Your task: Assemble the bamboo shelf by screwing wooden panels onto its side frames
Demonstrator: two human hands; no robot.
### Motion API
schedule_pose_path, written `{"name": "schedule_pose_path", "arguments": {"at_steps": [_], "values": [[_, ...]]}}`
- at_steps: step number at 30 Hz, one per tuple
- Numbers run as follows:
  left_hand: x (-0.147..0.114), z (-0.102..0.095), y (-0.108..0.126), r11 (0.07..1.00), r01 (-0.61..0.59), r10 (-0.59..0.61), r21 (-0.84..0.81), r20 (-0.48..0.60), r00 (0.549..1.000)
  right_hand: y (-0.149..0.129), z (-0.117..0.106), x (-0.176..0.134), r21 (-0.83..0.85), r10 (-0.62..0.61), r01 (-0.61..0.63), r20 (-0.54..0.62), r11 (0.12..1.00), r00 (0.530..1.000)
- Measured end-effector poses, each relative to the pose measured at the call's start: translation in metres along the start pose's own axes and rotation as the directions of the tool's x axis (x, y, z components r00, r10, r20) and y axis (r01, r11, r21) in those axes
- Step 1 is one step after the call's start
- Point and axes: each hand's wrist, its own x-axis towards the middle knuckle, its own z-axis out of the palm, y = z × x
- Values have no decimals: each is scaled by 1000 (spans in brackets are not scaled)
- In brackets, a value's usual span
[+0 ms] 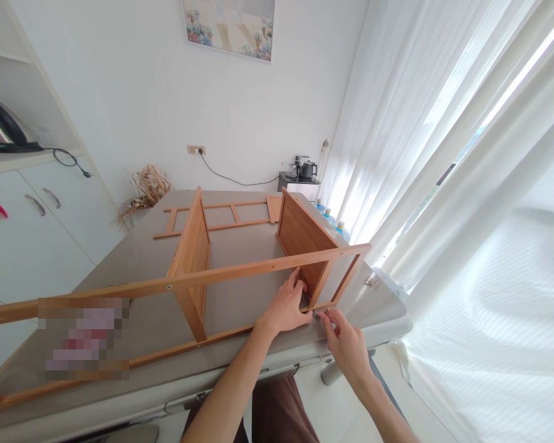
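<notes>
A wooden shelf frame (240,271) lies on its side along the near table edge, with two upright boards between its rails. My left hand (284,304) grips the frame near the foot of the right shelf board (305,224). Its fingers reach over the board's lower part, and the thumb is by the near rail. Just to the right, my right hand (348,344) pinches a small metal piece (317,313) against the near rail's outer side. The fingers partly cover that piece, so its exact kind is unclear.
Another ladder-like wooden frame (221,215) lies flat at the back of the grey table (244,246). Several small screws (373,282) lie at the table's right. White curtains (484,246) hang close on that side. Bottles (340,229) and a kettle (309,169) stand beyond.
</notes>
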Motion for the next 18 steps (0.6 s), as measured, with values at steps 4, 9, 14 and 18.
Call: {"name": "schedule_pose_path", "arguments": {"at_steps": [4,9,14,18], "values": [[0,-1,0,1000,0,0,-4,1,1000,2,2,1,-40,-39,39,-8,998,999],[0,0,-1,1000,-2,2,-6,1,1000,2,4,1,-163,-159,151,-37,975,987],[-1,-1,0,1000,5,-5,4,9,1000,-7,0,2,-117,-109,106,-18,987,994],[0,-1,0,1000,7,-7,8,10,1000,-16,-8,6,165,143,-151,56,975,988]]}}
